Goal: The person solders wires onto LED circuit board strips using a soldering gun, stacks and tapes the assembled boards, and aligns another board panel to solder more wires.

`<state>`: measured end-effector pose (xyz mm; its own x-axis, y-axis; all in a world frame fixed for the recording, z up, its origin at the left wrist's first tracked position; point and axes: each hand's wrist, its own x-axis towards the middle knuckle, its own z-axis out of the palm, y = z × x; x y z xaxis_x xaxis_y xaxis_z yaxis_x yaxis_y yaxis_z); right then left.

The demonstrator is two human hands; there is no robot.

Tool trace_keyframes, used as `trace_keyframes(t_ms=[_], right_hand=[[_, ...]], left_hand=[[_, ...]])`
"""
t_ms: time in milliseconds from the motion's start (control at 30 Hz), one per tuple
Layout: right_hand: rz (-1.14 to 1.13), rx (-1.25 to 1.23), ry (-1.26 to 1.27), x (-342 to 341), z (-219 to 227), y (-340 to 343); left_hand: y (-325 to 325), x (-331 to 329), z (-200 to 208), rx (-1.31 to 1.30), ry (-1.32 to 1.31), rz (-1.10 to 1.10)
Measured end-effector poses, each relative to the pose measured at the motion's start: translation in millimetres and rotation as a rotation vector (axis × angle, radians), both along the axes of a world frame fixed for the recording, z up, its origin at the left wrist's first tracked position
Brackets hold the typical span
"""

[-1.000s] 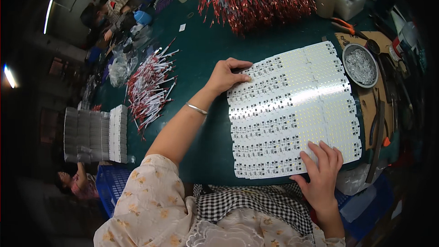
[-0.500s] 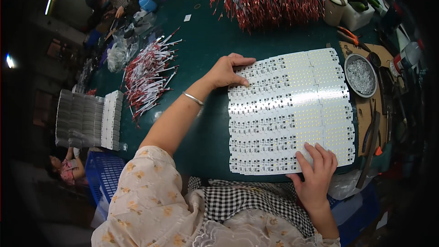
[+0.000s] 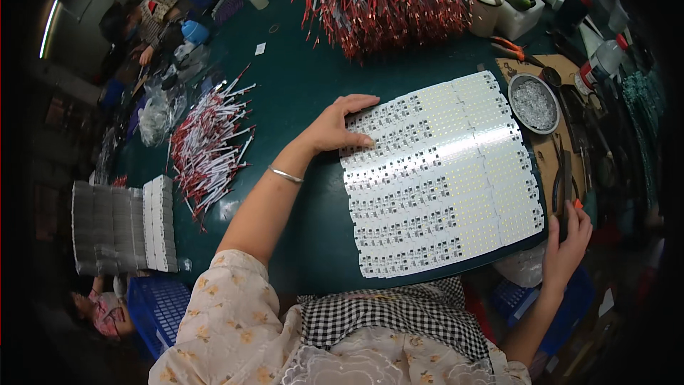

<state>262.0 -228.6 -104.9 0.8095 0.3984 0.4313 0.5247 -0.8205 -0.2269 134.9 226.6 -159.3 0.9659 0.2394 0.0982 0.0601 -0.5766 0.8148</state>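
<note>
Sheets of white LED circuit boards (image 3: 434,178), with rows of yellow chips and dark parts, lie overlapped on the green table in front of me. My left hand (image 3: 340,127) rests at their far left corner, thumb on the boards and index finger stretched along the edge; the other fingers are partly hidden. To the right of the boards, my right hand (image 3: 567,246) is at the table edge, closed round the near end of a long, flat, dark metal tool (image 3: 567,178). Beside that tool are pliers (image 3: 556,192) with dark handles.
A bowl of small clear pieces (image 3: 534,103) stands on cardboard at right, near orange-handled pliers (image 3: 509,48). Red-and-white wires lie in a pile (image 3: 210,142) at left and a larger bundle (image 3: 385,7) at the back. Stacked boards (image 3: 117,224) stand far left. Another person (image 3: 146,25) works beyond.
My right hand has left the boards' near edge and moved right to the dark metal tool. The left hand stays at the boards' far corner. The whole view has shifted and turned slightly.
</note>
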Motion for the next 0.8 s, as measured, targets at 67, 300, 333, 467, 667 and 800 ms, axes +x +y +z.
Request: trace_keyframes(t_ms=[67, 300, 333, 467, 667, 800], right_hand=[[-0.081, 0.011, 0.081, 10, -13, -13], [-0.21, 0.01, 0.092, 26, -21, -7], [-0.213, -0.019, 0.088, 30, -22, -8], [-0.223, -0.045, 0.054, 28, -11, -6], [-0.145, 0.231, 0.158, -22, 23, 26], [0.1, 0.329, 0.204, -43, 26, 100]], left_hand=[[1, 5, -3, 0.115, -0.028, -0.047], [-26, 43, -3, 0.296, 0.005, 0.177], [-30, 47, -5, 0.312, -0.018, 0.182], [-47, 53, 4, 0.318, 0.01, 0.187], [-55, 54, 3, 0.325, 0.009, 0.191], [-43, 55, -10, 0.226, -0.066, 0.161]])
